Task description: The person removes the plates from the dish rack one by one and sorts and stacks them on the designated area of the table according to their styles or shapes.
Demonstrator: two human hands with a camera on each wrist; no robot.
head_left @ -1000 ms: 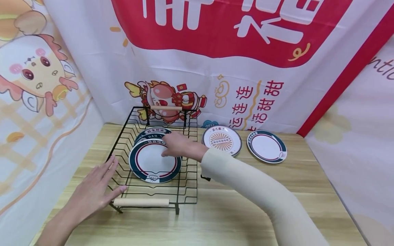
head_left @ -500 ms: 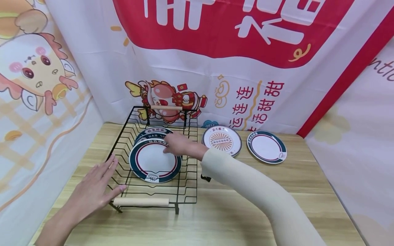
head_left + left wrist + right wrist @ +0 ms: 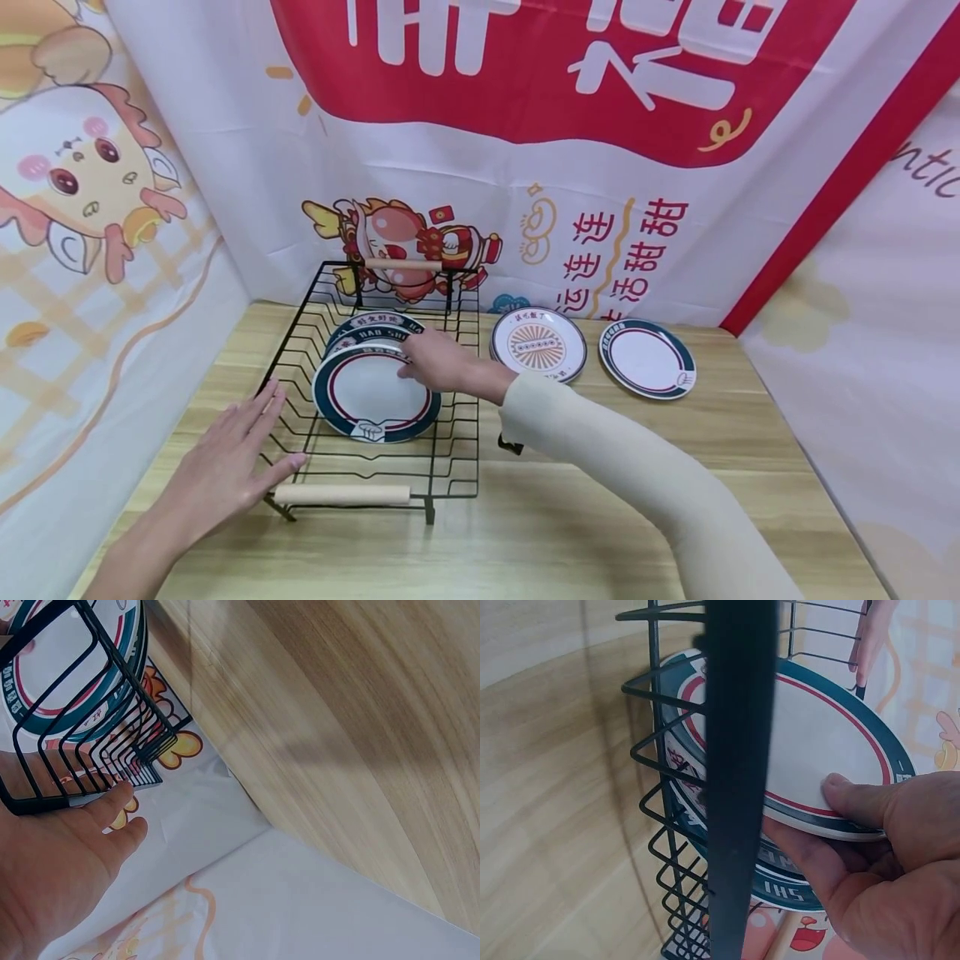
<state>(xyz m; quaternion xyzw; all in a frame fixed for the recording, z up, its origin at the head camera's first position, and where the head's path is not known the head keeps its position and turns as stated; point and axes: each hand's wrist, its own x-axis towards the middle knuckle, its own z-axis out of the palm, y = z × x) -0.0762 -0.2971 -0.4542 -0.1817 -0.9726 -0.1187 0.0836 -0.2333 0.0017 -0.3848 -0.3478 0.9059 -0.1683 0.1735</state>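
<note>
Shifted since the earlier frame, head view: front plate (image 3: 371,392), its upper rim tipped slightly off the two plates (image 3: 375,334) behind, baring more lettering; right hand (image 3: 441,360) displaced slightly with it. Right fingers grasp that plate by its upper right rim; below them, wire rack (image 3: 342,495), in which all three stand. Right of those fingers: patterned plates (image 3: 537,342), apparently stacked; farther right, one green-rimmed plate (image 3: 648,358), flat on the table (image 3: 570,533). Left hand (image 3: 221,458): fingers extended, touching the rack's left side, not curled around it. Left wrist view: fingers lie against the wire frame, released; plates stand beyond them. Right wrist view: thumb on the white face, fingers behind the rim, pinching. Handling, by judgement: glazed ceramic, probably stiff, moderately heavy, slick and breakable; best held at the rim, thumb and fingers opposed.
</note>
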